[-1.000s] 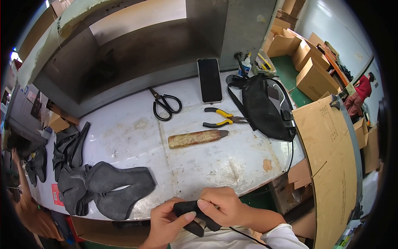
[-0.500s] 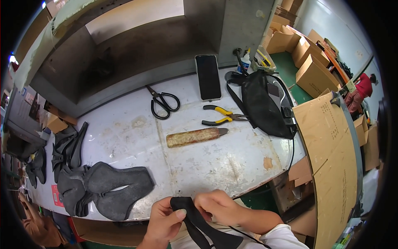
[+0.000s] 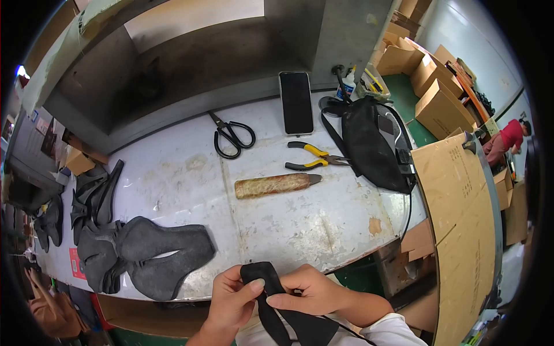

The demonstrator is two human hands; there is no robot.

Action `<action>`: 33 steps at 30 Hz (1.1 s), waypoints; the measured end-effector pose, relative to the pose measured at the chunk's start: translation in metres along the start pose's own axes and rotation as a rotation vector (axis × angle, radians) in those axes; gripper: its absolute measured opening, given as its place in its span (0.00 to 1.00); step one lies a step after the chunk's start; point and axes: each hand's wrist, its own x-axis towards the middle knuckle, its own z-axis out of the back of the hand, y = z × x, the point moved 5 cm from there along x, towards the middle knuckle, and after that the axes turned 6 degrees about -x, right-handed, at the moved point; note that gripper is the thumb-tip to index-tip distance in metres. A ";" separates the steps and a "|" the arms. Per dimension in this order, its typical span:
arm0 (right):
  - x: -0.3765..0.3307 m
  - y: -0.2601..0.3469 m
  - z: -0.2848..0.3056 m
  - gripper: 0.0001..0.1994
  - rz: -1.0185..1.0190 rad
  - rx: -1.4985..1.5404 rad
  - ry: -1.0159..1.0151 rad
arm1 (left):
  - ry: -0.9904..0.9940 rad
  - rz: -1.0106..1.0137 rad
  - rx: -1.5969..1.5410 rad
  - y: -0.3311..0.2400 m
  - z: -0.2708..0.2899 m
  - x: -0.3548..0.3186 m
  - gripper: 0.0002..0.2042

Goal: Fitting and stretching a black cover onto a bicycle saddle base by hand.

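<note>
At the near edge of the bench, you've got the black piece [image 3: 271,300] pinched between both hands, right over your lap. A second ago it was bunched up small in your fists; now it's opened out and hangs down toward you in two strips, so you've got a lot more of it to look over. Your left hand [image 3: 231,300] has its thumb pressed on the rounded top end, fingers curled shut behind it. Your right hand [image 3: 309,291] clamps the same end from the other side, fingertips closed tight on the edge. The piece looks soft and matte, like felt or thin foam, and floppy. Same stuff as the cut shapes [image 3: 150,254] lying flat to your left, dark grey with curvy outlines. Further back on the scuffed white bench [image 3: 288,225]: a wrapped blade [image 3: 276,185], yellow-handled pliers [image 3: 314,157], black scissors [image 3: 231,135], a phone [image 3: 296,102], and a black bag [image 3: 372,144].
</note>
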 end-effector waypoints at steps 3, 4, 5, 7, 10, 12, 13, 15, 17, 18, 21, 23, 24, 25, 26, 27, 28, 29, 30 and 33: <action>0.000 -0.005 -0.002 0.14 0.069 -0.113 -0.011 | 0.058 0.059 -0.057 0.001 -0.003 0.001 0.10; 0.000 -0.014 -0.006 0.14 0.038 0.103 -0.054 | 0.059 0.061 -0.060 0.002 -0.004 0.001 0.10; 0.000 -0.020 -0.007 0.14 0.006 0.319 -0.099 | 0.051 0.045 -0.063 0.002 -0.006 0.001 0.10; -0.003 -0.016 -0.004 0.14 0.023 0.223 0.048 | 0.035 0.031 -0.068 0.000 -0.008 -0.001 0.10; -0.006 -0.024 -0.006 0.13 0.051 0.058 0.173 | -0.002 -0.035 -0.028 -0.007 -0.004 -0.001 0.09; -0.008 -0.025 -0.004 0.15 0.094 -0.016 0.118 | -0.016 -0.041 -0.047 -0.008 -0.003 0.001 0.09; -0.009 -0.027 -0.005 0.15 0.087 -0.012 0.112 | -0.004 -0.014 -0.066 -0.010 -0.004 0.003 0.08; -0.012 -0.038 -0.011 0.17 -0.046 0.207 0.202 | -0.015 -0.077 -0.041 -0.013 -0.004 0.004 0.08; -0.011 -0.030 -0.007 0.18 -0.036 0.070 0.286 | -0.028 -0.129 0.007 -0.015 0.001 0.006 0.09; -0.012 -0.033 -0.004 0.18 0.031 -0.043 0.282 | -0.032 -0.124 0.008 -0.017 0.002 0.007 0.09; -0.017 -0.034 0.000 0.18 0.123 -0.086 0.285 | -0.016 -0.085 0.000 -0.019 0.004 0.010 0.08; -0.022 -0.042 -0.004 0.17 -0.069 0.062 0.525 | -0.018 -0.107 -0.047 -0.024 0.004 0.010 0.08; -0.022 -0.046 -0.005 0.16 -0.169 0.007 0.513 | -0.019 -0.149 -0.013 -0.025 0.007 0.011 0.09; -0.023 -0.045 -0.006 0.16 -0.171 0.009 0.512 | -0.020 -0.147 -0.013 -0.026 0.008 0.011 0.09; -0.022 -0.041 -0.006 0.16 -0.078 0.000 0.487 | -0.003 -0.148 0.004 -0.027 0.009 0.010 0.09; -0.022 -0.037 -0.006 0.16 0.015 -0.010 0.461 | 0.014 -0.149 0.021 -0.029 0.010 0.010 0.10; -0.024 -0.041 -0.005 0.16 0.014 -0.008 0.459 | 0.014 -0.146 0.020 -0.031 0.011 0.010 0.10; -0.027 -0.048 -0.006 0.17 -0.014 0.033 0.500 | 0.029 -0.156 0.013 -0.034 0.011 0.011 0.10; -0.030 -0.052 -0.008 0.17 -0.041 0.073 0.540 | 0.044 -0.167 0.005 -0.036 0.012 0.011 0.11; -0.022 -0.044 -0.007 0.16 0.063 0.093 0.490 | 0.028 -0.197 0.023 -0.040 0.017 0.012 0.11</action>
